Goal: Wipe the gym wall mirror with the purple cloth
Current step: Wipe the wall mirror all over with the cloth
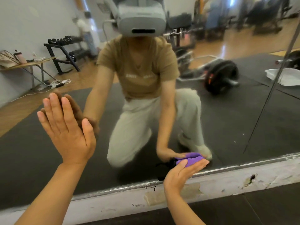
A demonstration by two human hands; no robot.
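Head view, 1 frame: your left hand (68, 127) is spread flat, fingers straight, palm against the wall mirror (243, 120) well above its lower edge. Your right hand (183, 172) lies low, fingers straight, pressing the purple cloth (190, 160) to the glass just above the mirror's bottom edge (253, 162). The cloth is bunched between palm and glass, its long axis roughly along that edge. The right hand is the working one; the left, in my judgement, only braces. Unwiped glass lies up and to both sides of the cloth, so your stroke should travel along or away from the edge
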